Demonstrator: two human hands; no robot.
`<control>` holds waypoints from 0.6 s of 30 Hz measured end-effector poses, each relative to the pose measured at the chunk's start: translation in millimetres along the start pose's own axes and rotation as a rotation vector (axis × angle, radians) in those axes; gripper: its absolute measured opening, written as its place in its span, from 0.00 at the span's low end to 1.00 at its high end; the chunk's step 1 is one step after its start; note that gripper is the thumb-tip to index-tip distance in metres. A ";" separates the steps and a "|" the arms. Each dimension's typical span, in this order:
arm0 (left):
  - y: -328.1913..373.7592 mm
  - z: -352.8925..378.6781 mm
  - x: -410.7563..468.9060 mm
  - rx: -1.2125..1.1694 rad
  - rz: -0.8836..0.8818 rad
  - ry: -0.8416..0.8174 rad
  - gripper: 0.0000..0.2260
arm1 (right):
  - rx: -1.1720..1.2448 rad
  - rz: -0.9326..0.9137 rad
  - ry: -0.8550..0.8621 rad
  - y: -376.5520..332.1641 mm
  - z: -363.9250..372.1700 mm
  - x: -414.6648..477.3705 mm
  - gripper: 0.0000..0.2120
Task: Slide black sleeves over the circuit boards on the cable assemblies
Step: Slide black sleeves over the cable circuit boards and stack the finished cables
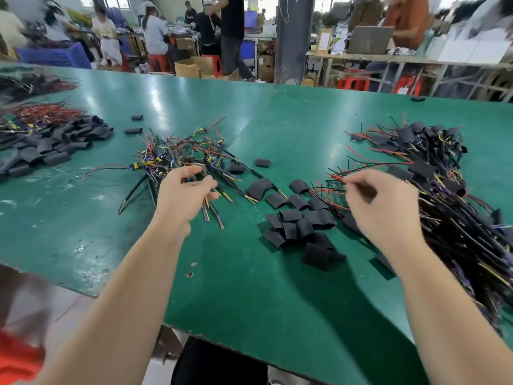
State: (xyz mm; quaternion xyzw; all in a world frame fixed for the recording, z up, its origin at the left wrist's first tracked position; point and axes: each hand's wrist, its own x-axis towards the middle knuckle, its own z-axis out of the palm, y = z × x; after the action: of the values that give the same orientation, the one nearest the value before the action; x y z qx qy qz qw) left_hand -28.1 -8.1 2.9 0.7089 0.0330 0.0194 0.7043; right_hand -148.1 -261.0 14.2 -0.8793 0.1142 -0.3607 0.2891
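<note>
A tangle of unsleeved cable assemblies (177, 154) with small circuit boards lies centre-left on the green table (244, 295). My left hand (184, 195) reaches into its near side, fingers curled round one cable assembly (211, 215) whose coloured wire ends stick out below the palm. Loose black sleeves (298, 226) lie in a small heap between my hands. A pile of sleeved assemblies (433, 173) covers the right side. My right hand (384, 209) hovers at that pile's left edge, its fingers curled at red and black wire ends (333, 177). Blur hides whether it holds them.
More black sleeves (55, 143) and red wires (41, 112) are heaped at the far left. Single sleeves (262, 163) lie scattered on the table. The table's front edge (83, 290) runs diagonally at lower left. Other people work at benches behind.
</note>
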 end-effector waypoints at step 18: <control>-15.2 11.7 -53.4 0.777 0.425 -0.516 0.11 | 0.832 0.467 -0.555 -27.8 61.3 -32.0 0.07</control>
State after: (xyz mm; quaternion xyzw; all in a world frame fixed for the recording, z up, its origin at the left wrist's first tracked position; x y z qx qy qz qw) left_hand -80.8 -23.7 -11.4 0.8912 -0.2820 -0.0269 0.3544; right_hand -128.3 -199.4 -22.7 -0.7044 0.0738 -0.0565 0.7037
